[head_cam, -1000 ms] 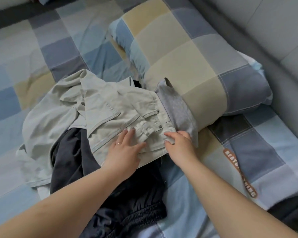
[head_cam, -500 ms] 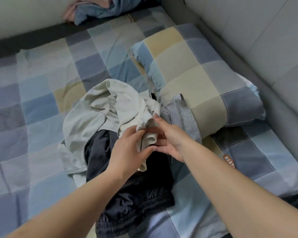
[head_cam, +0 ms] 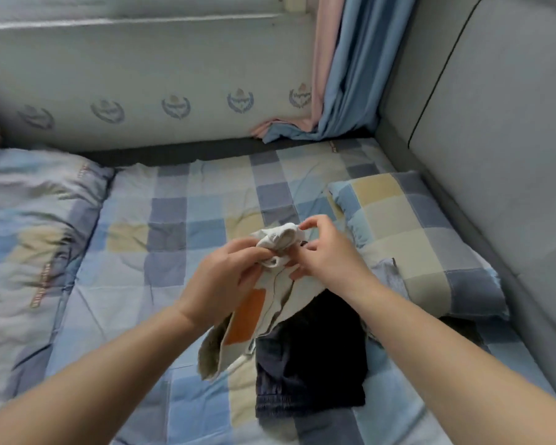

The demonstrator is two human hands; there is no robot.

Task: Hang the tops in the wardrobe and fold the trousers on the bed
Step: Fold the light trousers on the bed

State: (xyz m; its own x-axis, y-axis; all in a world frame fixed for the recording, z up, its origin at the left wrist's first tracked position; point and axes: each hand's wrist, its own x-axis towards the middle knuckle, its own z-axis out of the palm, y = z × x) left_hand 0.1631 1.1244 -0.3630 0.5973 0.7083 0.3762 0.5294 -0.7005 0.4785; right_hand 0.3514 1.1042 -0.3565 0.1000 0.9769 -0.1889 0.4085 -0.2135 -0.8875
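Lifted off the bed since half a second ago: pale beige cotton trousers (head_cam: pixel 264 303), bunched waistband up | left hand (head_cam: pixel 225 277) grips it, right hand (head_cam: pixel 321 255) pinches alongside, close together, likely seeking the waistband's edges | dark navy trousers (head_cam: pixel 308 364) beneath on checked bedsheet (head_cam: pixel 187 239) | checked pillow (head_cam: pixel 414 239) beside.

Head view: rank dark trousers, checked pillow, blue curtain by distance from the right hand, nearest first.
From the right hand:
1. Dark trousers, on the bed just below it.
2. Checked pillow, to its right by the headboard.
3. Blue curtain, at the far corner.
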